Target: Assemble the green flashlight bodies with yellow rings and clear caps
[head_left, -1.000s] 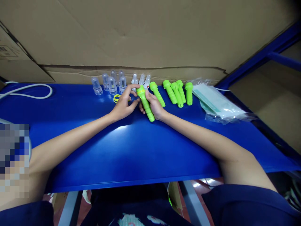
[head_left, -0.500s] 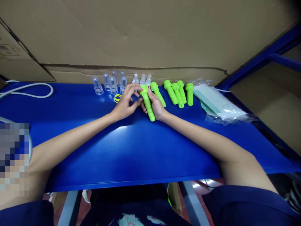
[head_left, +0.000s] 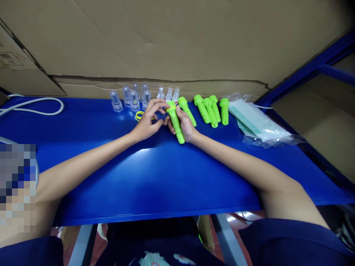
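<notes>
The right hand (head_left: 186,127) is wrapped around one green tube (head_left: 177,127), its thumb along the side. The tube is held over the bench (head_left: 155,177), left of its right end and nearer the rear edge than the front edge, tilted with its head toward the rear edge. The left hand (head_left: 146,122) is loosely curved, the thumb apart from the fingers; its forefinger tip is at the head, beside a yellow band (head_left: 172,108). Progress, judged from the layout, is partial: the band appears to be around the held tube, although small scale and the fingers prevent confirmation of full seating. Five other green tubes (head_left: 211,112) are placed along the rear edge, to the right of the held tube. Items separate from any tube are six clear domes (head_left: 134,101), upright near the rear edge; three translucent pieces (head_left: 169,94) to their right; and loose yellow rings (head_left: 139,116) in front of the domes. Bagged flat packs (head_left: 257,120) lie toward the rear right corner. Markings: a carton (head_left: 24,75) beyond the rear left corner bears a printed label (head_left: 10,58), too blurred to read. No brand or lettering is legible on the green tubes or the packs.
</notes>
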`<state>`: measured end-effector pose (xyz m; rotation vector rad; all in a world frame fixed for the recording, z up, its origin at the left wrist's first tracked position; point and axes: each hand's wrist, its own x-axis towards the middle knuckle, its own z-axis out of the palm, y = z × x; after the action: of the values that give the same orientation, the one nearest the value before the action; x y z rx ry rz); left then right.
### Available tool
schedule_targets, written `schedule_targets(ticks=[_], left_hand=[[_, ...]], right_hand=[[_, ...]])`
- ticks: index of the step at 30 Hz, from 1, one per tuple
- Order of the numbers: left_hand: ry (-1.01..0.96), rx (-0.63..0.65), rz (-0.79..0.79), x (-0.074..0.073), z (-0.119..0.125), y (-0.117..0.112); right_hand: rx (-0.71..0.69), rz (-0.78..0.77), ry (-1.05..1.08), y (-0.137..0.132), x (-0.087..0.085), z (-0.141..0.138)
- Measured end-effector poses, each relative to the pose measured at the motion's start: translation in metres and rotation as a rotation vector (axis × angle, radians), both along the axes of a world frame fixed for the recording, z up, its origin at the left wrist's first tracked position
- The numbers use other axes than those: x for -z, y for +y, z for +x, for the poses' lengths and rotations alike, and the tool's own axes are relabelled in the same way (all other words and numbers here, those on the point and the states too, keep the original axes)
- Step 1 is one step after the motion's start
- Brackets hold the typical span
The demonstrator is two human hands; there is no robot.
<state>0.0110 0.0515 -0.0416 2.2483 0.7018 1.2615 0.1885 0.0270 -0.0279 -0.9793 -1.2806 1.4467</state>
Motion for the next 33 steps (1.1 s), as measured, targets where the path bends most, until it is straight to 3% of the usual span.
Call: schedule_targets(ticks=[5,9,16,21,24,27,33], left_hand=[[-0.036,0.011,-0.008,0.005,0.004,0.0],[-0.085,-0.018,-0.034,0.01,0.005,0.003],[0.04,-0.019,-0.009,0.004,0.002,0.001],[0.022,0.001,0.017,0.007,0.003,0.003],[0.028,0.004,0.017,0.01,0.004,0.004],[0.037,-0.002,0.021,0.01,0.005,0.004],[0.055,0.005,0.032,0.009,0.004,0.003]], right_hand=[[0.019,0.111,0.055,-0.001,-0.001,-0.002],[0.067,0.095,0.043,-0.001,0.001,-0.003],[0.092,0.2,0.033,0.003,0.01,0.0],[0.193,0.333,-0.022,0.007,-0.012,0.012],[0.316,0.412,-0.054,0.023,-0.029,0.032],[0.47,0.407,-0.138,0.047,-0.037,0.057],[0.432,0.598,-0.685,0.063,-0.034,0.088]])
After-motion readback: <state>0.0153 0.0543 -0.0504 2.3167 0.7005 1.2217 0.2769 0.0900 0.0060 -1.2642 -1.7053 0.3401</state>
